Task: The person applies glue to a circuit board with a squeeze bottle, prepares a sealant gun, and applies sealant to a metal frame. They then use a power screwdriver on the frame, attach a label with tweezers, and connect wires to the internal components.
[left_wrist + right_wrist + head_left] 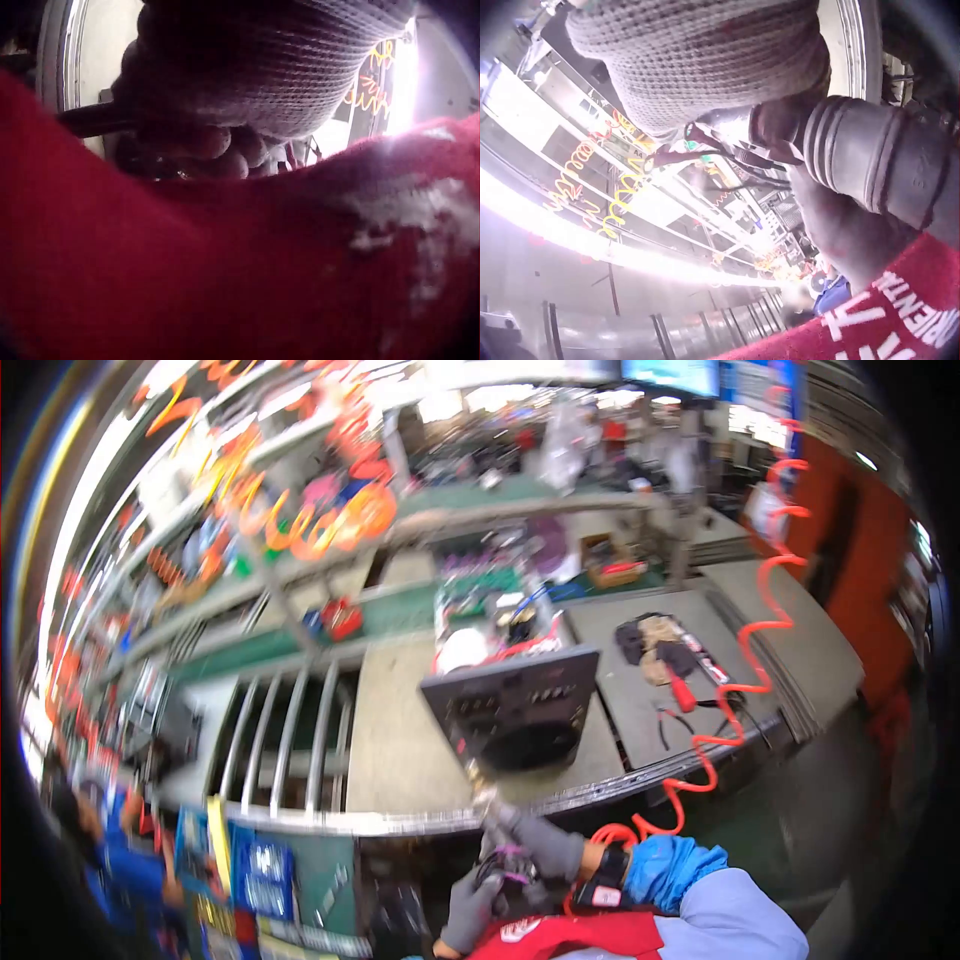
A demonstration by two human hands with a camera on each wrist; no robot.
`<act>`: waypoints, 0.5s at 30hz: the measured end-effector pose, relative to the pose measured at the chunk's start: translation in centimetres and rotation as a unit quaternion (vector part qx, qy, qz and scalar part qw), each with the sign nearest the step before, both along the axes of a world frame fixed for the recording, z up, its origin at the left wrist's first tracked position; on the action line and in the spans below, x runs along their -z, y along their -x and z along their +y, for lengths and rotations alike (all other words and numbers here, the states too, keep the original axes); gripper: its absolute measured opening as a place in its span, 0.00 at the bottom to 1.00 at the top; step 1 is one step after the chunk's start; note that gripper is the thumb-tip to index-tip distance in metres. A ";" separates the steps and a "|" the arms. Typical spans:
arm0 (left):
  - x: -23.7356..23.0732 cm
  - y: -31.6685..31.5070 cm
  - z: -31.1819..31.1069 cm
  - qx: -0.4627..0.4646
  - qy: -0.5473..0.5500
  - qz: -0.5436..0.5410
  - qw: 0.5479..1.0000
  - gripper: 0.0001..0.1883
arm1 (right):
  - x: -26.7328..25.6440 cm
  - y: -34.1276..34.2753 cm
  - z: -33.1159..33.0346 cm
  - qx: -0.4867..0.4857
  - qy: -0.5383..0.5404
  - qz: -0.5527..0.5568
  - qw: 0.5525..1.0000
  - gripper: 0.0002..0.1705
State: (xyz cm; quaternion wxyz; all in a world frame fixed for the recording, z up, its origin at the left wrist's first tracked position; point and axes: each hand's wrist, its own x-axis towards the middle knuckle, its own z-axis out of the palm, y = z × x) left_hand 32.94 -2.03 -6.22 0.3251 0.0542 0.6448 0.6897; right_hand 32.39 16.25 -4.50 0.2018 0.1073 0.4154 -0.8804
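Both hands wear grey knit gloves and meet close in front of the body. My left hand [470,908] grips a dark ribbed cylinder [885,150], which shows large in the right wrist view. Thin dark wires [739,161] appear beside its narrower end. My right hand [545,842] reaches in from the other side, fingers bent at the narrower end, its glove [705,64] covering part of the thing. In the left wrist view, curled glove fingers [202,142] close around dark parts, and red cloth hides much of the work.
A black panel-fronted unit [520,710] with exposed circuit boards behind stands on the workbench [390,730]. To its right lie a red-handled tool [682,693] and pliers [675,728]. A coiled orange air hose [705,760] hangs along the right. Metal rollers [290,735] lie left; another person [130,860] is at far left.
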 end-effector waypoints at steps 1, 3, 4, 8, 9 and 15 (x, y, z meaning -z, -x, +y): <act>-0.7 0.9 -0.1 -0.012 -0.025 -0.043 0.999 0.11 | -0.5 0.0 -1.7 0.021 0.024 -0.018 0.999 0.33; -0.5 2.2 -1.8 0.005 -0.075 -0.090 0.993 0.10 | -3.0 -0.6 -3.8 0.020 -0.017 -0.029 0.999 0.30; -0.2 3.0 -3.0 0.023 -0.095 -0.130 0.987 0.12 | -2.0 0.1 -5.3 0.066 -0.026 -0.011 0.997 0.31; 0.0 5.7 -6.7 0.117 -0.094 -0.178 0.973 0.14 | -3.9 0.6 -9.3 0.156 0.086 -0.034 0.983 0.32; 0.6 6.4 -7.3 0.160 -0.145 -0.198 0.956 0.13 | -2.5 0.6 -9.6 0.160 0.089 -0.012 0.983 0.35; -2.2 8.8 -8.1 0.305 -0.079 -0.236 0.919 0.09 | 2.7 -1.8 -10.8 0.167 0.149 0.076 0.972 0.40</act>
